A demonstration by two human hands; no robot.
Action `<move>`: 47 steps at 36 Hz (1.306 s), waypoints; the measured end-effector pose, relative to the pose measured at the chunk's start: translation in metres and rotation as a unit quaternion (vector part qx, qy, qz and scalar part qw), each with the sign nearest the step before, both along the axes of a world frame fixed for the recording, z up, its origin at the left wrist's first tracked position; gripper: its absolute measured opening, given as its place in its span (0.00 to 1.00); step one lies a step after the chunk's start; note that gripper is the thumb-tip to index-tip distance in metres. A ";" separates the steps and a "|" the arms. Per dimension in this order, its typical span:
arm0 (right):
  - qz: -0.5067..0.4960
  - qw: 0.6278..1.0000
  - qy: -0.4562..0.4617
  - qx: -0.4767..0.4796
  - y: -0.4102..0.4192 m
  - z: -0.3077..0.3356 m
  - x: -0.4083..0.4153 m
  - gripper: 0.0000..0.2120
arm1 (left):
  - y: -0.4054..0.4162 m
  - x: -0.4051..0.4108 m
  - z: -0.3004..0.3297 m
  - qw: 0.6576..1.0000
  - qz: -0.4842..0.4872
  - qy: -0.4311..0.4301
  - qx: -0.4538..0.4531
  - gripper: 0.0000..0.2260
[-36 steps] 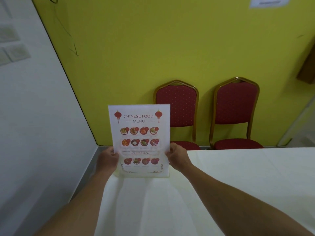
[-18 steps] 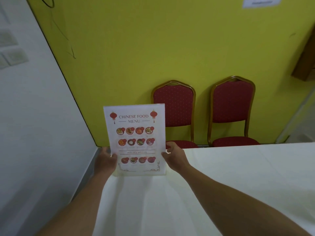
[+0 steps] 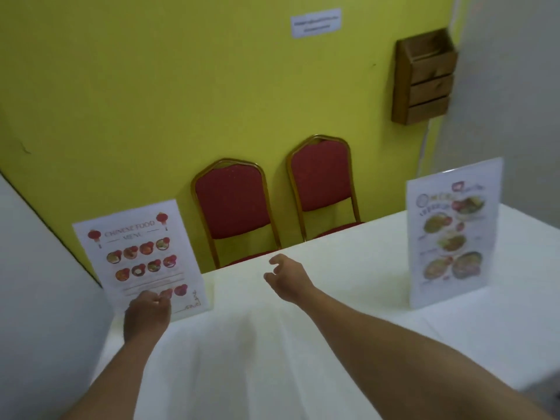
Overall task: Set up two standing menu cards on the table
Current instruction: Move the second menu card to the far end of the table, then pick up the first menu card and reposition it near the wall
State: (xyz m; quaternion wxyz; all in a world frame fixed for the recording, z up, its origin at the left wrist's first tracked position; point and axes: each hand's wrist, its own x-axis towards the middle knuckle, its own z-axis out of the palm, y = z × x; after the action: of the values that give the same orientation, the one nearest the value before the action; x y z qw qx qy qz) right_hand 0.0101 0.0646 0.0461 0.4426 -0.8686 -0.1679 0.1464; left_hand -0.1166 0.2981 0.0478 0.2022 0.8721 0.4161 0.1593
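Reaching over the white-clothed bench (image 3: 303, 344), two hands worked: the left hand (image 3: 147, 313) was curled at the foot of the Chinese food menu card (image 3: 139, 256), though a grip could not be confirmed, while the right hand (image 3: 288, 278) hung open, holding nothing. Two menu cards stood upright, that one at the bench's left corner and the second menu card (image 3: 451, 234) well apart at the right; beyond them two red chairs (image 3: 233, 204) stood against the yellow wall (image 3: 181, 86).

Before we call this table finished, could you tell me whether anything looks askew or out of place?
Nothing stands out: both cards stand on the table. The Chinese food menu sits near its left corner, with the left hand at its base.
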 end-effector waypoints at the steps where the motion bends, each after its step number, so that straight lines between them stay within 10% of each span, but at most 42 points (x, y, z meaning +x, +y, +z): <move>1: -0.004 1.000 0.001 -0.001 -0.013 0.002 -0.001 0.21 | -0.012 0.002 0.002 1.000 -0.017 0.012 0.022 0.14; 32: -0.198 0.979 -0.048 -0.026 -0.351 0.028 0.010 0.09 | -0.344 0.112 0.023 0.961 -0.249 -0.076 -0.092 0.08; 47: -0.285 0.958 0.038 0.013 -0.398 0.003 0.108 0.24 | -0.390 0.183 -0.002 0.878 -0.195 -0.073 -0.431 0.22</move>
State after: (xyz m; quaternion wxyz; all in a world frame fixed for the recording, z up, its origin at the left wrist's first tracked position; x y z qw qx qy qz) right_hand 0.1181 -0.3338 0.0488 0.4834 -0.8683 0.1018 0.0453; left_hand 0.0661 -0.0920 0.0457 0.6148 0.7481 0.2491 -0.0156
